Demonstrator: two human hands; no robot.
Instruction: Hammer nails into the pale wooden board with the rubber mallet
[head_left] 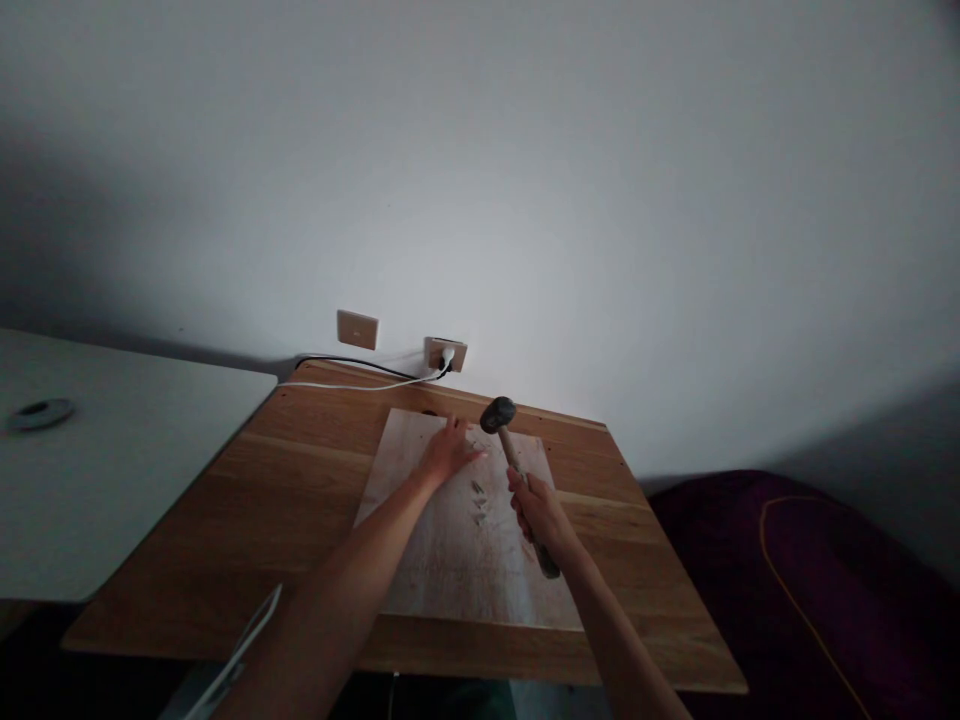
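Note:
My right hand (538,512) is wrapped around the wooden handle of a rubber mallet (498,414). The mallet's dark head points away from me, raised over the far part of a pale wooden board (435,560). Toward the far edge of that board is my left hand (448,450), its thumb and fingers apart. Small light pieces (480,505) lie on the board between my hands, too small to name. A few more seem to be beside my left fingertips, partly hidden by the hand and the dim light.
The board rests on a brown wooden table (300,510) against a white wall (585,200). Cables (360,384) run along the table's back edge to a wall socket (445,354). A white tabletop (150,470) adjoins on the left; dark purple fabric (810,560) is on the right.

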